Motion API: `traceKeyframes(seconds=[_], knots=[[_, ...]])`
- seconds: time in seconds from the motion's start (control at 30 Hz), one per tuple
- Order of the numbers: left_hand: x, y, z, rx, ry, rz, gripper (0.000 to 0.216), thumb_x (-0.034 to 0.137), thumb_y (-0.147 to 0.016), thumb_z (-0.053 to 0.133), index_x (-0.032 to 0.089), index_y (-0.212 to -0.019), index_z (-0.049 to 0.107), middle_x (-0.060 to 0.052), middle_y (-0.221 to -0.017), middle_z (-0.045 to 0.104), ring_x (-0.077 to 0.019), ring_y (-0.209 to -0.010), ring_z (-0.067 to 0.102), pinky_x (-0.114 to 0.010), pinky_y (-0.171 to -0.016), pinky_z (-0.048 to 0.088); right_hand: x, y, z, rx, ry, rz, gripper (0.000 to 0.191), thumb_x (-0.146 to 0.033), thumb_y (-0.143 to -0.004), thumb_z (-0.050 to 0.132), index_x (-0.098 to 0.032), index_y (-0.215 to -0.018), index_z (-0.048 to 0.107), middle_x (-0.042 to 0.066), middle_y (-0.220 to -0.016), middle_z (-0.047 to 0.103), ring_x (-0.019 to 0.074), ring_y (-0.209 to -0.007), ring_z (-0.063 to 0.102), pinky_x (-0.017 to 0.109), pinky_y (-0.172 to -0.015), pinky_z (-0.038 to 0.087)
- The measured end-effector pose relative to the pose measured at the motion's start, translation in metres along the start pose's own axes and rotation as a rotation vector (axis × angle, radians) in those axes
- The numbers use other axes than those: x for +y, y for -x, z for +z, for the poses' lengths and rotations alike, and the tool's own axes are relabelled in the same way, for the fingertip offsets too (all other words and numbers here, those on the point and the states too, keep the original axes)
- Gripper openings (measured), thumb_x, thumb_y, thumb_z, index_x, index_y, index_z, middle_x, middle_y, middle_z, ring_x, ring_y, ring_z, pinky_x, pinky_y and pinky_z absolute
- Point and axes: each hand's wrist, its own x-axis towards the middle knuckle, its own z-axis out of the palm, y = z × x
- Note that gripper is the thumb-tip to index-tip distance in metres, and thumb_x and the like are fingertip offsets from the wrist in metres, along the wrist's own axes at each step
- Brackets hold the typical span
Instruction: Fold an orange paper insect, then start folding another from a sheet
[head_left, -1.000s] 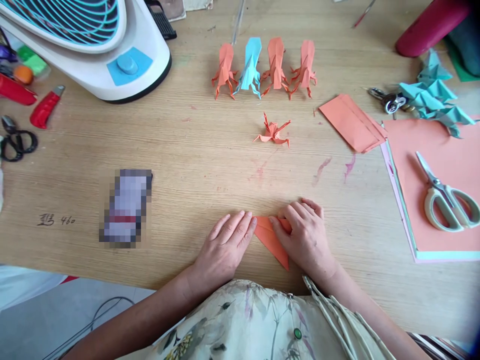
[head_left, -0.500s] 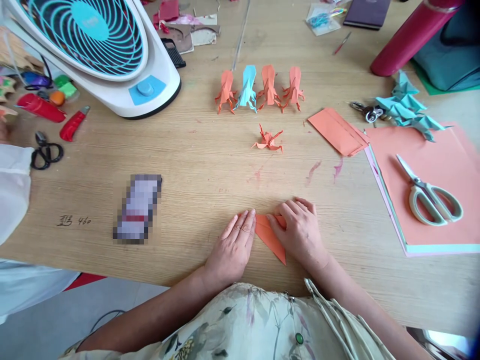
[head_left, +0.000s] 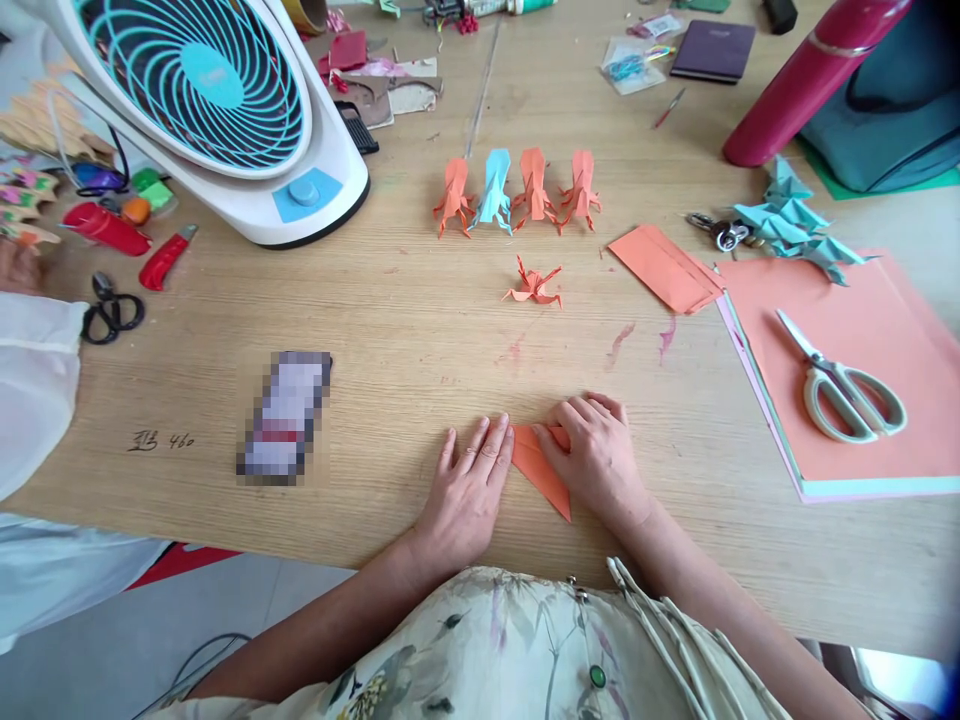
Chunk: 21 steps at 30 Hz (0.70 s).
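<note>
An orange folded paper triangle lies on the wooden table close to its near edge. My left hand rests flat beside the paper, fingers stretched out and touching its left edge. My right hand presses down on the paper's right part with bent fingers. Farther back stands a row of folded paper figures, three orange and one blue. A smaller orange folded figure lies in front of them.
A white and blue fan stands at the back left, with black scissors and a red cutter near it. At right lie orange paper sheets with grey scissors, folded orange paper, teal folded figures and a magenta bottle. Another person's white sleeve shows at left.
The camera has tilted up, so more of the far table shows. My hands stay on the orange paper, with the left fingers spread a little wider.
</note>
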Motion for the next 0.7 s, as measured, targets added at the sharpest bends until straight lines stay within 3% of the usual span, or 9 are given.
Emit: traceKeyframes(seconds=[0.2,0.4,0.7], knots=[[0.001,-0.001,-0.003,-0.027,-0.022,0.035,0.054,0.025,-0.098,0.046,0.019,-0.152,0.043,-0.007,-0.162,0.036,-0.0360,-0.142,0.041,-0.057,-0.112,0.036,0.002,0.000,0.001,0.022,-0.046,0.009,0.021,-0.026,-0.092,0.061,-0.022,-0.074,0.052,0.000,-0.071,0.063,0.0179,-0.073,0.058,0.035,-0.095,0.037],[0.001,-0.002,-0.007,-0.068,0.006,0.049,0.077,0.067,-0.091,0.047,0.021,-0.153,0.042,-0.009,-0.162,0.035,-0.0412,-0.142,0.039,-0.061,-0.110,0.036,0.006,0.001,0.000,0.037,-0.121,0.015,0.014,-0.018,-0.095,0.058,-0.021,-0.082,0.055,0.001,-0.076,0.067,0.0187,-0.077,0.062,0.034,-0.091,0.040],[0.000,-0.003,-0.008,-0.134,-0.004,0.070,0.078,0.070,-0.094,0.034,0.021,-0.155,0.037,-0.003,-0.165,0.026,-0.0435,-0.144,0.035,-0.062,-0.111,0.032,0.010,0.004,-0.002,0.042,-0.133,0.060,0.005,-0.019,-0.094,0.058,-0.021,-0.090,0.058,0.004,-0.085,0.068,0.0218,-0.084,0.062,0.035,-0.085,0.040]])
